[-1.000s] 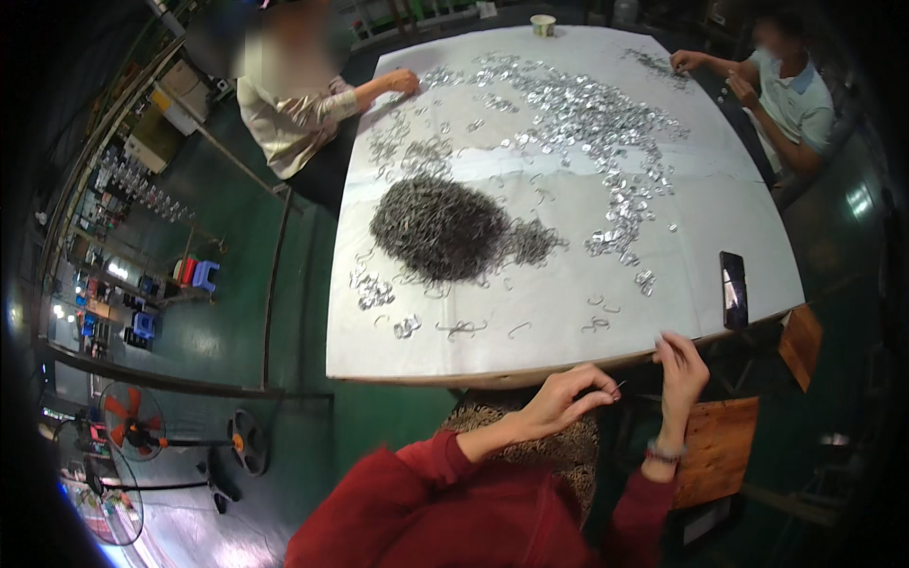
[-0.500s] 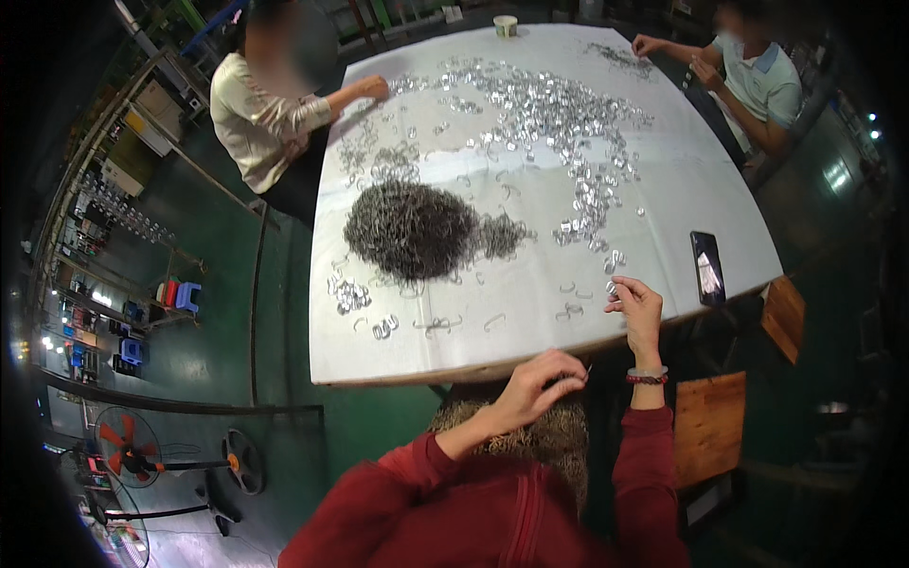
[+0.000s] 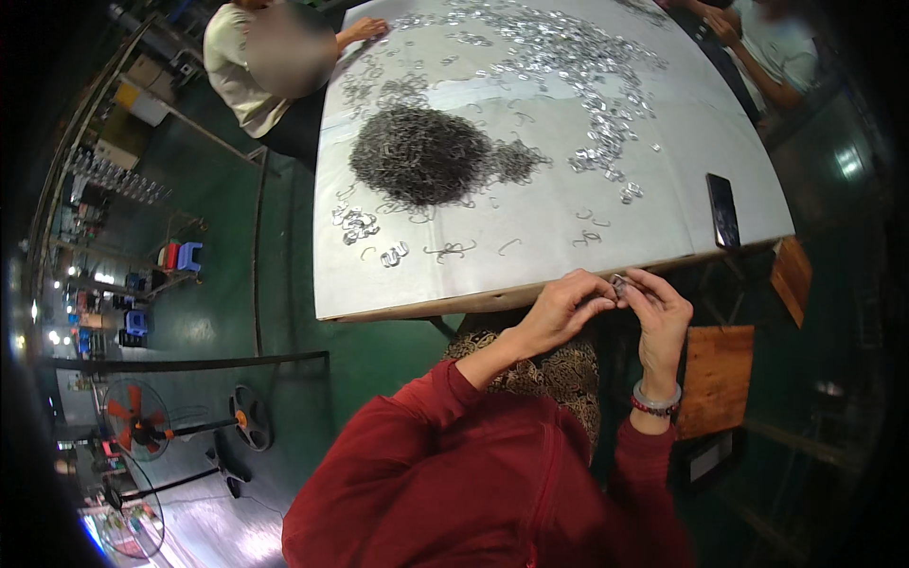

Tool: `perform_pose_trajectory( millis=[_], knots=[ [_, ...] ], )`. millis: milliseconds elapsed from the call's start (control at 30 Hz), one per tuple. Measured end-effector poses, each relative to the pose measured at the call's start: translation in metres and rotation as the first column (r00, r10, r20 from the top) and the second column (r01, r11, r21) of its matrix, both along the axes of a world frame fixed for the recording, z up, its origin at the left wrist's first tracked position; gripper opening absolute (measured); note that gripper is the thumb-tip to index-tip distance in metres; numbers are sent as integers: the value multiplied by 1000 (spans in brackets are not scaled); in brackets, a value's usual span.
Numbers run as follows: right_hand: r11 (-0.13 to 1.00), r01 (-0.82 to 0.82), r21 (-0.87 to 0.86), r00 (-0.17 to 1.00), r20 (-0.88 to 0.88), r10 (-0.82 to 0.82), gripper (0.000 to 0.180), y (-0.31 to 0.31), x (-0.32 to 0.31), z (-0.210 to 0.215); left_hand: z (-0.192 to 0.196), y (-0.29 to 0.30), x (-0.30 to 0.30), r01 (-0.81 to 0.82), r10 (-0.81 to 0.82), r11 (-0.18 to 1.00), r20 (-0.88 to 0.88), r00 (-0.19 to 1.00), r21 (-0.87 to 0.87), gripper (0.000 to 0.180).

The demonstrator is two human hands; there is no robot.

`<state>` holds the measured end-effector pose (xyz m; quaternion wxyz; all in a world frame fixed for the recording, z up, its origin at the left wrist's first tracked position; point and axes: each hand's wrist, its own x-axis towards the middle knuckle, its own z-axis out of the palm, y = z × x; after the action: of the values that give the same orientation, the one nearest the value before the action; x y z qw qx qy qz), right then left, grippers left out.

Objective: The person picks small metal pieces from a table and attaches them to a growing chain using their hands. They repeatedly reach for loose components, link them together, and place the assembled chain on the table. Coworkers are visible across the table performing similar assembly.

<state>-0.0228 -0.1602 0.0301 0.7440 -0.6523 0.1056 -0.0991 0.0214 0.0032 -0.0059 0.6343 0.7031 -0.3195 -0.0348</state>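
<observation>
My left hand (image 3: 566,308) and my right hand (image 3: 658,312) meet just off the table's near edge, fingertips almost touching. Pinched in the right is a small shiny silver metal piece (image 3: 618,282). The left thumb and forefinger close against it; what they hold, if anything, is too small to make out. Beyond them on the white-covered table (image 3: 530,260) lies a big dark heap of thin curved wire pieces (image 3: 417,154). A broad scatter of silver metal pieces (image 3: 606,123) spreads to the right and far side. A few loose wire pieces (image 3: 587,237) lie nearest my hands.
A black phone (image 3: 722,210) rests near the table's right edge. Small silver pieces (image 3: 356,224) lie front left. One co-worker's hand (image 3: 365,30) reaches in at far left; another person (image 3: 772,62) sits far right. A wooden stool (image 3: 717,379) stands by my right arm; fans (image 3: 137,417) stand left.
My right hand has come back from over the table with the silver piece, and the left has risen to meet it. The view has tipped down, so the table sits higher in it.
</observation>
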Motion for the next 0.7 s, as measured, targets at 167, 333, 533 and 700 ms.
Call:
perform_pose_trajectory(
  millis=[167, 333, 533, 700],
  knots=[
    [997, 15, 73, 1000, 12, -16, 20, 4, -1, -1, -11, 3, 3, -20, 16, 999, 111, 994, 40, 13],
    [999, 0, 50, 1000, 32, -2, 17, 12, -6, -6, -17, 16, 5, 18, -18, 999, 1, 1000, -37, 32],
    [998, -12, -59, 998, 55, 15, 13, 13, -6, -5, -58, 84, 126, -544, 431, 740, 343, 835, 395, 16],
    [1000, -21, -15, 997, 68, 22, 13, 11, -1, -5, -82, 101, 182, -646, 209, 428, 626, 751, 632, 9]
  ],
)
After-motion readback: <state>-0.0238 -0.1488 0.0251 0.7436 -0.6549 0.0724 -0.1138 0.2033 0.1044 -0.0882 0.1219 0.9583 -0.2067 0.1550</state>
